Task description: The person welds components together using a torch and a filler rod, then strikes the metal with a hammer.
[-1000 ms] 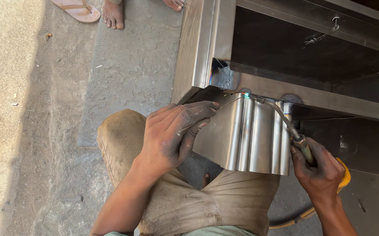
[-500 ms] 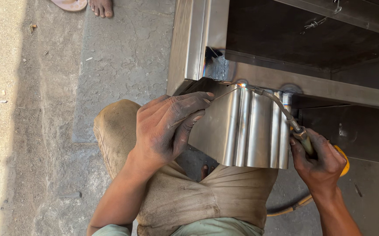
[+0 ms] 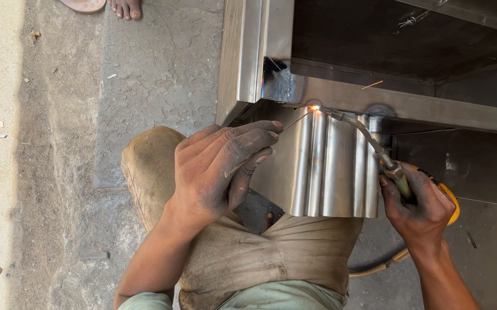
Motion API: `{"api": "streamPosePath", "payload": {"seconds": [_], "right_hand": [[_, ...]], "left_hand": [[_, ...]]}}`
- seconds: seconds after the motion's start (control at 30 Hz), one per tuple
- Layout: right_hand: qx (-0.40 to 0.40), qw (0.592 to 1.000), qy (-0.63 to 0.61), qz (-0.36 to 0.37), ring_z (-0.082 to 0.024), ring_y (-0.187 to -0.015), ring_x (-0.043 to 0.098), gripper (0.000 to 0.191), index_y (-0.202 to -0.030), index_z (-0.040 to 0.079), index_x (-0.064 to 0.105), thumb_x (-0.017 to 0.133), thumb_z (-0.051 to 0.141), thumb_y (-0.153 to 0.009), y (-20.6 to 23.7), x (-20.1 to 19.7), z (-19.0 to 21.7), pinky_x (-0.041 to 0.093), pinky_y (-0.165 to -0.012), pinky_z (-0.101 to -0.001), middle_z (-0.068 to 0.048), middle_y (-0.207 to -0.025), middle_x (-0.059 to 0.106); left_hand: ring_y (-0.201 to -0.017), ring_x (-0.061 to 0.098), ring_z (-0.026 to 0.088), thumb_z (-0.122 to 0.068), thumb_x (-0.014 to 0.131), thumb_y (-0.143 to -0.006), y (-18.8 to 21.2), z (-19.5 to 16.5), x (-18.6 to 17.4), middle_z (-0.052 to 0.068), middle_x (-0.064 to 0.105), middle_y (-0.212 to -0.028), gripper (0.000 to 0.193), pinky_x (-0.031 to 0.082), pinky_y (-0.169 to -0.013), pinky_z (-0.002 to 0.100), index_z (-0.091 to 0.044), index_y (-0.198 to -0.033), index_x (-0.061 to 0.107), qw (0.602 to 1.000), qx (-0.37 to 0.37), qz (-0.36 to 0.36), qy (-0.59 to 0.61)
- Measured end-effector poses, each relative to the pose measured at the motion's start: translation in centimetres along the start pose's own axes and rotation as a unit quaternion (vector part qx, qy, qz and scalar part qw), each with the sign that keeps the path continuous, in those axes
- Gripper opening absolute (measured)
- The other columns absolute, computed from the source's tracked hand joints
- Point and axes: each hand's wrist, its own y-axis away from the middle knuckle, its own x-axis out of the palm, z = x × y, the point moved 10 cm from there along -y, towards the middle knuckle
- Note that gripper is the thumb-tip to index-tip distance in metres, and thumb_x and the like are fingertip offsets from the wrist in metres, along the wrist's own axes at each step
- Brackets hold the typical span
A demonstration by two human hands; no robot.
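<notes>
Beside the steel frame (image 3: 271, 51) (a spark (image 3: 315, 107)), knee (image 3: 151, 161).

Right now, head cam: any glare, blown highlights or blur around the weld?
Head view: sharp, no motion blur; small blown-out glow at the torch tip with one spark streak; soft sheen, not glare, on the ribbed steel panel; frame interior in deep shadow; left hand and right hand evenly lit.

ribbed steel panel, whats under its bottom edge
Below the ribbed steel panel show the person's khaki trousers, a dark gap and a hose. What the gap holds cannot be made out.
</notes>
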Motion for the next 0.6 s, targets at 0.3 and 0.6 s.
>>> {"api": "streamPosePath", "payload": {"seconds": [0.3, 0.6], "right_hand": [[-0.008, 1.000, 0.002, 0.011, -0.020, -0.084, 0.074, 0.028, -0.122, -0.002, 0.069, 0.082, 0.002, -0.097, -0.10, 0.20, -0.13, 0.055, -0.070, -0.0273, -0.015, -0.104, 0.075], [-0.002, 1.000, 0.008, 0.013, -0.018, -0.077, 0.072, 0.030, -0.123, 0.000, 0.071, 0.083, 0.001, -0.096, -0.34, 0.16, -0.06, 0.053, -0.066, -0.0275, -0.013, -0.098, 0.075]], "left_hand": [[-0.094, 0.076, 0.015, -0.009, 0.076, -0.098, 0.02, -0.09, 0.21, 0.006, 0.076, -0.116, 0.019, 0.056, -0.071, 0.026, -0.005, -0.113, 0.065, 1.000, -0.001, 0.003, -0.013], [-0.093, 0.076, 0.014, -0.009, 0.075, -0.098, 0.25, -0.22, 0.45, 0.006, 0.075, -0.119, 0.020, 0.057, -0.073, 0.028, -0.005, -0.115, 0.066, 1.000, 0.000, 0.015, -0.016]]}}
